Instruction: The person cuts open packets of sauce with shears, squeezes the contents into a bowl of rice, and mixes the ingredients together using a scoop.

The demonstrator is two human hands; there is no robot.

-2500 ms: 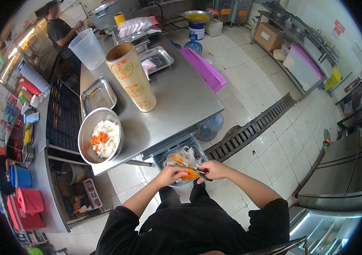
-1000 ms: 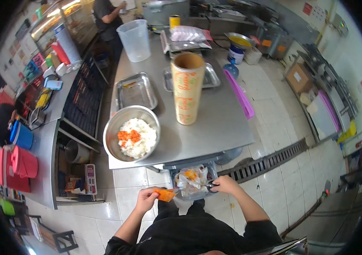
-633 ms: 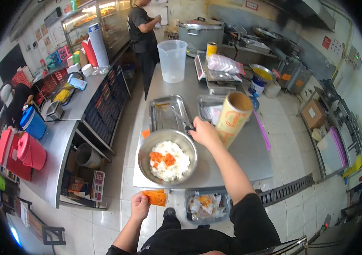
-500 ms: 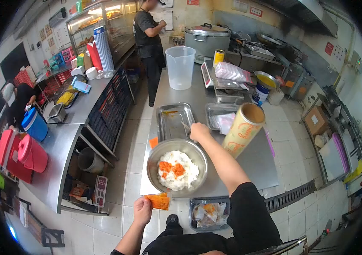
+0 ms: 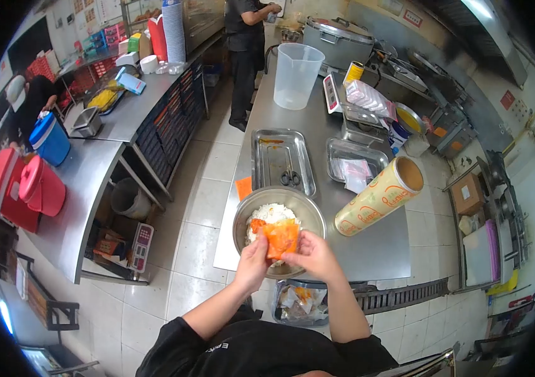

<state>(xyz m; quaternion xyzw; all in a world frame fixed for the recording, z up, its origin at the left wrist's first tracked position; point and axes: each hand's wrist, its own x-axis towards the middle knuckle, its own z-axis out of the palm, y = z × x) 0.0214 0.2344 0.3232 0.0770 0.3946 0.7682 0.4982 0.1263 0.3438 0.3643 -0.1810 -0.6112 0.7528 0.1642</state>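
An orange sauce packet (image 5: 281, 239) is held between my two hands above a steel mixing bowl (image 5: 317, 217). My left hand (image 5: 253, 259) pinches its left side, and my right hand (image 5: 315, 254) grips its right edge. White rice (image 5: 275, 212) lies in the bowl with an orange-red topping on its left part, partly hidden by the packet. Behind the bowl, a pair of scissors (image 5: 290, 178) rests in a steel tray (image 5: 270, 160). Another orange packet (image 5: 243, 188) sits on the table left of the bowl.
A large roll with printed wrapping (image 5: 377, 200) stands tilted in view on the right. Farther back are a clear pitcher (image 5: 297, 78), a tray with plastic bags (image 5: 355, 164) and a scale (image 5: 332, 94). A waste bin (image 5: 302, 305) is below the table edge. A person (image 5: 246, 56) stands behind.
My right hand has let go of the scissors, which now lie in the tray, and has joined my left hand on the packet. The packet has moved up over the bowl.
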